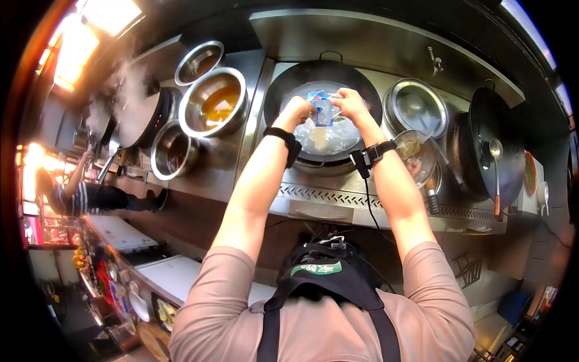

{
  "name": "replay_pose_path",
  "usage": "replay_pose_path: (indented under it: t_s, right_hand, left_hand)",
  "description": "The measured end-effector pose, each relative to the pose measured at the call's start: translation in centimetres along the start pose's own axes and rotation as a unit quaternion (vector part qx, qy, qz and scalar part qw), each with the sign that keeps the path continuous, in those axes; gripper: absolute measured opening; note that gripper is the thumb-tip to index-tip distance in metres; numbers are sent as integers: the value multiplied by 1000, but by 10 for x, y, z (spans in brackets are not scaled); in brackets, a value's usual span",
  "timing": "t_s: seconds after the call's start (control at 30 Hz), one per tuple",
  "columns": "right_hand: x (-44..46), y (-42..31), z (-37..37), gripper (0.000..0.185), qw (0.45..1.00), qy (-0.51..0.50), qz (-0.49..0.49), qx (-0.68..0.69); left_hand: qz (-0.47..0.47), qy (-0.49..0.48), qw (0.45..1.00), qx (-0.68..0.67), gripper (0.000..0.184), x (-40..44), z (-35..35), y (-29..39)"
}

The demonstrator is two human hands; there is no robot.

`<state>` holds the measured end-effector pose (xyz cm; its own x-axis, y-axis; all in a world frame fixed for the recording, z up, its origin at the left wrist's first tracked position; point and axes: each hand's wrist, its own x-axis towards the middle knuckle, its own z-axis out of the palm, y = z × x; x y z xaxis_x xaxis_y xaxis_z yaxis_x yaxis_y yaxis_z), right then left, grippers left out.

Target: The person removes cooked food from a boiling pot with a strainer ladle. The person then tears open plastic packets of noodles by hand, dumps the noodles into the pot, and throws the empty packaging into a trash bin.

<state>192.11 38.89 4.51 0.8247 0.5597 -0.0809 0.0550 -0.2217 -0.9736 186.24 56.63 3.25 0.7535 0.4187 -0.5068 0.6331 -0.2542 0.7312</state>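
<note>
Work status: a clear-and-blue packet (325,111) hangs above the middle of a black wok (283,87). The left hand (297,111) grips its left side; the right hand (351,104) pinches its upper right side. Liquid is already in the wok, with a pale mass below the packet. By judgement, part of the contents may be out; what is left inside cannot be determined.

Surface: the wok is seated in the steel counter (220,172), between its back edge and slotted front edge. Toward the right end stand a steel pot (395,93) and, nearer the front edge, a bowl of food (413,160). A ladle (496,151) lies against a larger dark wok (511,172). At left are 3 steel bowls (243,90), 1 holding amber liquid.

Room: steam (129,90) rises at far left, near another person (63,196) in a striped top.
</note>
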Motion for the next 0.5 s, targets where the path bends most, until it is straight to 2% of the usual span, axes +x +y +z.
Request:
replay_pose_path:
  t_s: [0.03, 0.07, 0.2, 0.27, 0.43, 0.5]
  right_hand:
    - [1, 2, -3, 11, 1000, 1, -1, 0]
    - [3, 3, -6, 12, 1000, 9, -5, -1]
    - [2, -14, -7, 15, 998, 31, -33, 33]
    - [-1, -28, -11, 15, 997, 43, -31, 57]
    - [-7, -52, -20, 13, 996, 39, -25, 70]
    - [-7, -55, -19, 12, 994, 65, 4, 90]
  left_hand:
    - [4, -32, 997, -69, 15, -4, -2, 1]
    - [18, -6, 997, -77, 15, -8, -1, 3]
    - [20, 23, 999, -17, 16, -3, -2, 8]
    - [121, 145, 980, 60, 21, 1, 0, 7]
    - [99, 114, 988, -3, 26, -30, -18, 38]
    - [90, 91, 987, -97, 29, -39, -21, 46]
